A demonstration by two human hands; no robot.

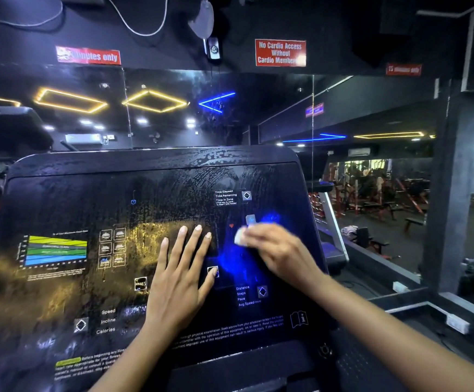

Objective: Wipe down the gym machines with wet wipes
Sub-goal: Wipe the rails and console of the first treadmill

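One wipe (240, 237): small, white, bunched up. It shows at the fingertips of my right hand (279, 250), pressed on the right half of the console (151, 188) face, just below a small lit blue key (250, 219) and right of a red heart mark (231, 226).
Grip, right hand: fingers curled over the wipe, holding it against the panel. The outline is blurred, so I cannot tell how the thumb lies.
Grip, left hand (179, 278): flat on the panel, fingers straight and spread, holding nothing. Fingertips rest on the dark centre window, just left of the wipe. The two hands are near each other but apart.
Console surface: black and glossy, streaked with wet smears and fine droplets, clearest along the upper edge and around the centre. Yellow and blue glare lies across it.
Console print: coloured band chart (56, 250) at left, RESET key (140, 283) beside my left wrist, Speed / Incline / Calories at lower left, Distance / Steps / Pace at lower right.
Mirror (371, 123): behind the console, showing yellow and blue light strips and, at right, benches and racks.
Signs: red sign (280, 52) above the mirror begins "No Cardio Access Without". A second red sign (88, 55) at left ends "only".
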